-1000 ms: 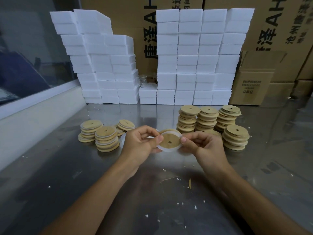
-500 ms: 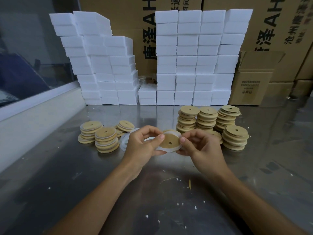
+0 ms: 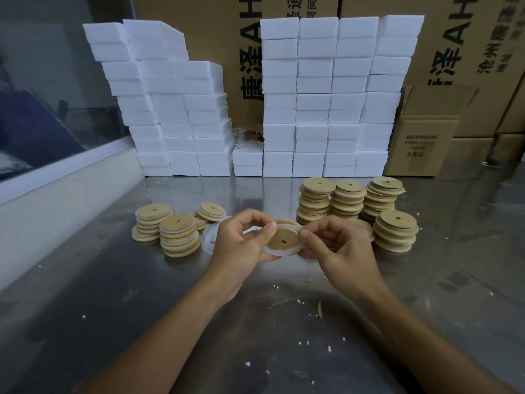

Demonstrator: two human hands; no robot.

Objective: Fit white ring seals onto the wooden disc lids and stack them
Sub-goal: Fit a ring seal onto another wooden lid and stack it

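Observation:
A wooden disc lid (image 3: 284,238) with a centre hole is held above the steel table, a white ring seal (image 3: 279,252) lying around its rim. My left hand (image 3: 241,243) pinches its left edge and my right hand (image 3: 338,245) pinches its right edge. Left of my hands stand low stacks of lids with seals (image 3: 179,235). Loose white rings (image 3: 210,237) lie beside them, partly hidden by my left hand. To the right stand taller stacks of bare wooden lids (image 3: 348,199).
White foam blocks (image 3: 326,95) are piled along the back of the steel table (image 3: 142,294), with brown cardboard boxes (image 3: 426,132) behind and to the right. A white ledge (image 3: 56,194) runs along the left. White crumbs dot the tabletop.
Both hands have worked around the lid's rim with the ring, and the lid has tilted slightly. The stacks have not moved.

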